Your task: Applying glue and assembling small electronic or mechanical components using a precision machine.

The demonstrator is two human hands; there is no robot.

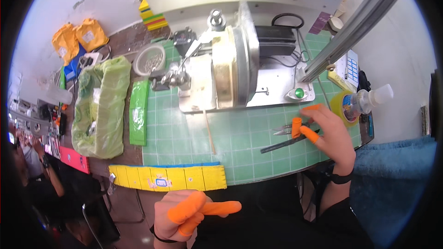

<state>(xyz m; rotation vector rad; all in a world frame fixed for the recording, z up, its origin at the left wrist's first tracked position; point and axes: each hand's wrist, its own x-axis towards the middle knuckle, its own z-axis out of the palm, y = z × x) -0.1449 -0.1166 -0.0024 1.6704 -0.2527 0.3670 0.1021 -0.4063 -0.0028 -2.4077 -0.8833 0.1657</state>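
My left hand (177, 214) is near the lower edge, just in front of a yellow segmented strip (168, 177). Orange finger cots cover its thumb and fingers, which are pressed together with one pointing right. Anything pinched there is hidden. My right hand (333, 133), also in orange finger cots, reaches over the right side of the green cutting mat (244, 157). Its fingers are spread above a pointed metal tool (282, 131) and a dark slim tool (277, 147); contact cannot be made out. Beyond stands a machine with a round wheel (225, 67).
A bin lined with a green bag (101, 110) stands left, beside a green packet (139, 113) and a bowl of small metal parts (150, 60). A thin wooden stick (209, 131) lies before the machine. A bottle (357, 103) and slanted metal post (350, 27) are right.
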